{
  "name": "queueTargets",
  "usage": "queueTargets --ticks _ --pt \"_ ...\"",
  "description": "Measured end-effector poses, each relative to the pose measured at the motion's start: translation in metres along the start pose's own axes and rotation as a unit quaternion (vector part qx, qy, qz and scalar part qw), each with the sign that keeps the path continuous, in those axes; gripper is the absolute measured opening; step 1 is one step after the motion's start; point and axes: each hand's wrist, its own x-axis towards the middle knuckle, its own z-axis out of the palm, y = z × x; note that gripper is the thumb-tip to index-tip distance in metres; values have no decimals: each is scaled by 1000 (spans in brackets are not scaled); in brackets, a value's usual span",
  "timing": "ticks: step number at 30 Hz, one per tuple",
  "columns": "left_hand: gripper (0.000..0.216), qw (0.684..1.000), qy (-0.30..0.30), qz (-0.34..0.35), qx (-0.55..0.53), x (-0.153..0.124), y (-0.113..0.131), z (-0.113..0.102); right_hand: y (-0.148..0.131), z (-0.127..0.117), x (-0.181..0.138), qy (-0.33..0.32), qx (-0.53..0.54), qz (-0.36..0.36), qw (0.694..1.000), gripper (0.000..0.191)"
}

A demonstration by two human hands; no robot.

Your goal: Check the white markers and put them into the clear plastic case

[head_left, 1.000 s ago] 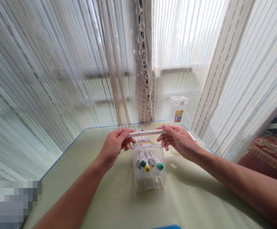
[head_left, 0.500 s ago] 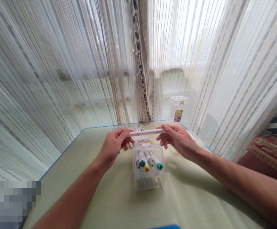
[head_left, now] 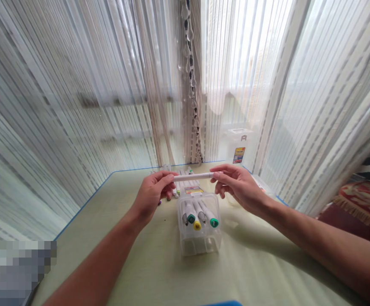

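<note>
A white marker is held level between my two hands, above the table. My left hand pinches its left end between thumb and fingers. At the other end, my right hand grips the marker in the same way, its lower fingers curled. Just below stands a clear plastic box with several white markers in it, their visible ends green, yellow and grey. More loose markers lie on the table behind the held one, partly hidden by my left hand.
The pale green table has a blue edge. A tall clear container with a label stands at the back right. Another clear plastic piece lies behind my right hand. String curtains hang beyond the table, and something blue shows at the front.
My right thumb and fingers have shifted slightly along the marker's right end. The marker has turned a little, so its small red marking no longer shows. My left hand has barely moved.
</note>
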Motion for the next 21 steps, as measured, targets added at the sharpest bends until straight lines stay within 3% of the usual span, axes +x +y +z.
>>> queueTargets --ticks 8,21 --pt "25 1000 -4 18 11 0 -1 -1 -3 4 0 14 -35 -15 999 38" --pt "27 997 3 40 60 -1 -1 -3 0 4 0 8 -63 -13 998 35"
